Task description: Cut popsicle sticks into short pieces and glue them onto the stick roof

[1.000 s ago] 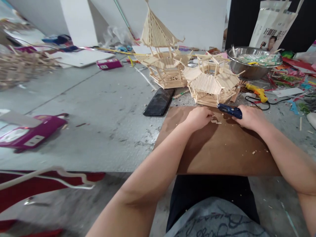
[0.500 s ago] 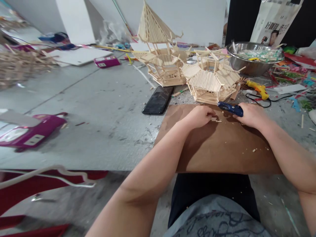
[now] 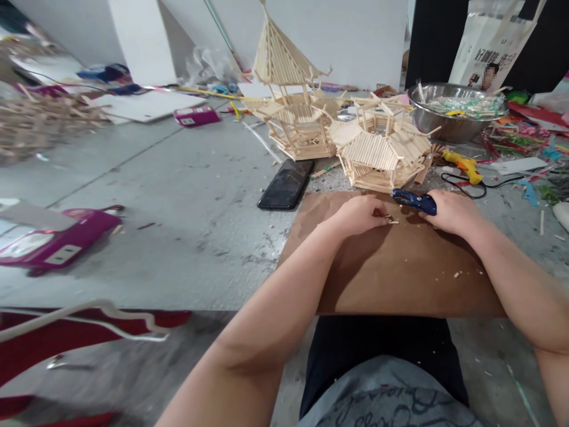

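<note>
Clearly, the right hand (image 3: 453, 210) grips a dark-blue tool (image 3: 414, 201) at its nine o'clock; short sticks (image 3: 393, 222) lie at three o'clock from the left hand (image 3: 362, 214), whose grip on any cannot be told.

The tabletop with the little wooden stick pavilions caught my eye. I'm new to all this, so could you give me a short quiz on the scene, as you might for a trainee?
1. Multiple choice: what does the right hand hold?
A) a black smartphone
B) a dark-blue hand tool
C) a white carrier bag

2. True or false: the yellow glue gun lies outside the steel bowl.

3. Short answer: what lies on the brown sheet, close by the left hand?

Key:
1. B
2. True
3. Short wooden stick pieces
</note>
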Demonstrator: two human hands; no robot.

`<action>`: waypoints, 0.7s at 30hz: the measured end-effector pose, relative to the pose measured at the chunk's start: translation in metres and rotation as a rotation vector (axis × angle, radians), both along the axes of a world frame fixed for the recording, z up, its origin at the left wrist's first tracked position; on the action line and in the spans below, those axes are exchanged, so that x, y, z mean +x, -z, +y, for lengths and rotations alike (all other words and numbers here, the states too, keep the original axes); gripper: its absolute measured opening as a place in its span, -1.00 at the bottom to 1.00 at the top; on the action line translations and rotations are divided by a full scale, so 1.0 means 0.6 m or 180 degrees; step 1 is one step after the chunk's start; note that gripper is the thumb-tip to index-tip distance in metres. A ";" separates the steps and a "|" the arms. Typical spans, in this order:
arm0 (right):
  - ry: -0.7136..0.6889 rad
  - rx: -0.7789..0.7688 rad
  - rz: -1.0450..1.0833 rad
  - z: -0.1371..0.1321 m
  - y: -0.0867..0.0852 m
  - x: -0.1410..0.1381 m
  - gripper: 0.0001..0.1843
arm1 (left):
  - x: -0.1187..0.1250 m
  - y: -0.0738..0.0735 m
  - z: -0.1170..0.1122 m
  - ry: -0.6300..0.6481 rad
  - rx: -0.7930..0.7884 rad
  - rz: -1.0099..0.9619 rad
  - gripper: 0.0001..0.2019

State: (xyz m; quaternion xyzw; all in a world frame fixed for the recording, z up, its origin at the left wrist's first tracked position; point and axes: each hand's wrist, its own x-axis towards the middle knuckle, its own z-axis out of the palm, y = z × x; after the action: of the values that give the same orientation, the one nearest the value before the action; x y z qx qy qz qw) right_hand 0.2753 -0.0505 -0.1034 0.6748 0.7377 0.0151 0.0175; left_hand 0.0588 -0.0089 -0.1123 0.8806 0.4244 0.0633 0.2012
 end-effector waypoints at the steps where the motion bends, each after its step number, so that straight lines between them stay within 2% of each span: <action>1: -0.0007 -0.0002 0.0022 0.000 0.000 0.000 -0.58 | 0.001 0.000 -0.001 -0.0040 0.0003 0.0022 -0.81; 14: -0.0084 0.0026 -0.0002 0.005 0.009 0.005 -0.58 | 0.004 0.016 0.000 -0.0287 0.0151 -0.0065 -0.84; 21: -0.0318 0.0162 -0.0018 0.006 0.011 0.005 -0.55 | 0.005 0.020 0.005 -0.0332 0.0051 -0.0154 -0.87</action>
State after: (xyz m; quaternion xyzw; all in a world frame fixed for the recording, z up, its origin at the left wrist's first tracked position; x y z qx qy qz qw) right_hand 0.2784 -0.0471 -0.1101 0.6373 0.7697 0.0367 0.0016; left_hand 0.0618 -0.0062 -0.1240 0.8570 0.4642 0.0984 0.2007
